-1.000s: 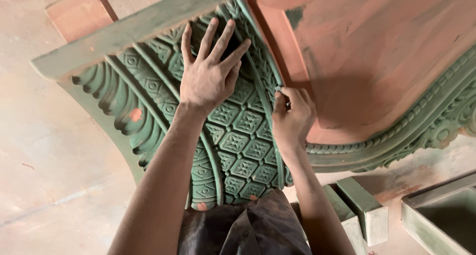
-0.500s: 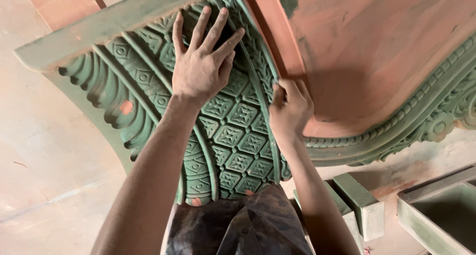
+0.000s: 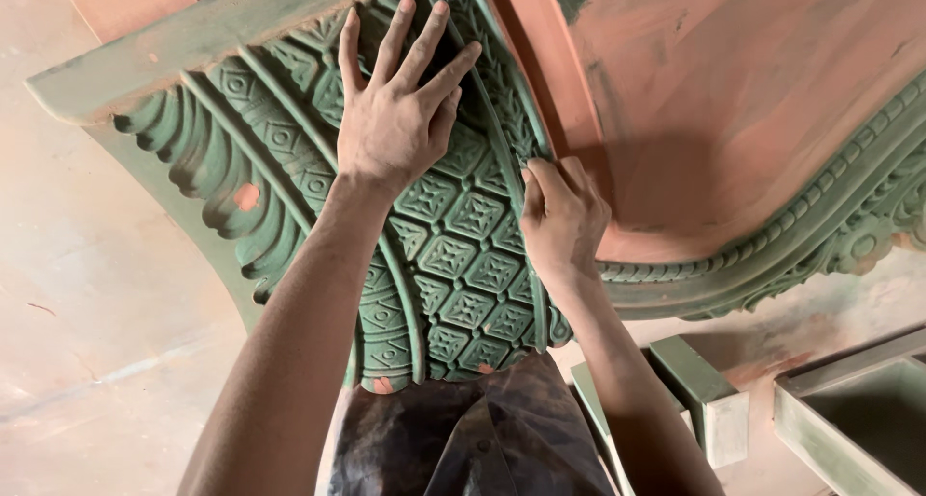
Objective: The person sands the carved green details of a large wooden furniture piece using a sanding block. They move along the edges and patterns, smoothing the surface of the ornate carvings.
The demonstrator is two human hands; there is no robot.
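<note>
It looked like a craft workshop where ornamental mouldings were cast or finished. A large green carved panel point(image 3: 453, 264) with diamond and leaf patterns lay on a dusty, reddish floor point(image 3: 106, 293), with green box-shaped moulds point(image 3: 849, 428) standing beside it.

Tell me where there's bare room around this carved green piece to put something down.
Bare floor lies open left of the green carved mould. The smooth reddish panel, bordered by the beaded green rim, is also free. Crowded: the lattice under the left hand and right hand, and the green box frames lower right.
</note>
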